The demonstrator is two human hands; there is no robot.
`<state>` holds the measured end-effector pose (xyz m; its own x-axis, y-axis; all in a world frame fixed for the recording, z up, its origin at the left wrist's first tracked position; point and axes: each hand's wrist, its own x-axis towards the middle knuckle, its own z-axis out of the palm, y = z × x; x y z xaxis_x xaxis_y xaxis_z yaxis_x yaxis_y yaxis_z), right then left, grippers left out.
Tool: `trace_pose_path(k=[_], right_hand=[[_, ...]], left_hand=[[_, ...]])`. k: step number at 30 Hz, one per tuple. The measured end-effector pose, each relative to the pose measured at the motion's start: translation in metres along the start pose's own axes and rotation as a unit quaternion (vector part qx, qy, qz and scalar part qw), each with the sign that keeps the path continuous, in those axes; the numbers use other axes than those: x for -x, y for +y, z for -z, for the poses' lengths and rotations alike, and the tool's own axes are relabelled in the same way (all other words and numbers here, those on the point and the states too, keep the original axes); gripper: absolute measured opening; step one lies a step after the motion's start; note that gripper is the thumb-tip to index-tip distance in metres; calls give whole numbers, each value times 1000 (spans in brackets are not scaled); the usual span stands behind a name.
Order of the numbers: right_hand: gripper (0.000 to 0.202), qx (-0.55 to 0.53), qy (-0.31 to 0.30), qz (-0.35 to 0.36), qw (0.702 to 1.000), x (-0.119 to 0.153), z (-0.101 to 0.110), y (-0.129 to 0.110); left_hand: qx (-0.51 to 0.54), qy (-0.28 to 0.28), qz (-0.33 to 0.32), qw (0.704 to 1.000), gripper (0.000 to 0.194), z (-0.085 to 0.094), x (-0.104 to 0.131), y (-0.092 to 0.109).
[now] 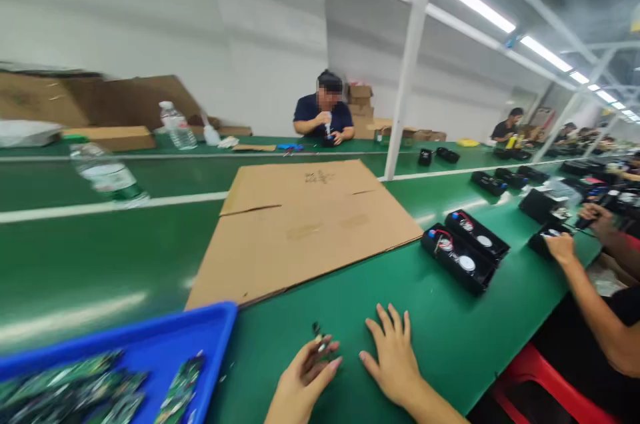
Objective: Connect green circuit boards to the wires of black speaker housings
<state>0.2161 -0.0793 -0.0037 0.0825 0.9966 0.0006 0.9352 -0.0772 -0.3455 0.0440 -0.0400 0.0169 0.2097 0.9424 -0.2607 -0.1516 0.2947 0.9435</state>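
My left hand point(305, 374) rests at the bottom centre on the green table point(440, 324), its fingertips pinched on a small black-and-white part point(320, 339). My right hand point(393, 357) lies flat beside it, palm down with fingers spread, holding nothing. Just left of my hands stands a blue tray point(150, 337) filled with several green circuit boards point(100, 387). Two open black speaker housings point(465, 251) with wires and white discs inside lie on the table to the upper right of my right hand.
A flat cardboard sheet point(305, 224) covers the table's middle. Water bottles point(107, 174) and cardboard boxes point(115, 137) stand at the left rear. A co-worker's arms point(590, 291) work on black housings to my right. Another person point(324, 111) sits across. A white post point(407, 64) rises mid-table.
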Motion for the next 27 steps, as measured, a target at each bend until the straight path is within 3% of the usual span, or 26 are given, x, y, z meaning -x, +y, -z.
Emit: trace_pose_path(k=[4,8,12,15,20,23,27], right_hand=[[47,9,37,7,999,-5,-14,10],[50,-159,54,3,986,-17,-7,1],[52,-403,-68,59,911,-38,7,-25],[60,-514,-152,44,843,-51,5,-38],[66,-612,-164,-30,773,-56,-11,-36],[69,-631,-148,-55,760,-53,-17,-34],[64,-598,-159,-28,785,-51,-25,-32]], left_hand=[[-5,-1,36,999,47,-3,-4,4],[-14,-10,36,999,40,-3,-6,3],[-48,2,11,999,36,-1,-4,5],[-86,11,-4,996,35,2,-5,8],[-147,26,-18,989,38,6,-7,2],[-200,39,-39,978,37,9,-8,-10],[-187,48,-73,978,31,12,-10,-31]])
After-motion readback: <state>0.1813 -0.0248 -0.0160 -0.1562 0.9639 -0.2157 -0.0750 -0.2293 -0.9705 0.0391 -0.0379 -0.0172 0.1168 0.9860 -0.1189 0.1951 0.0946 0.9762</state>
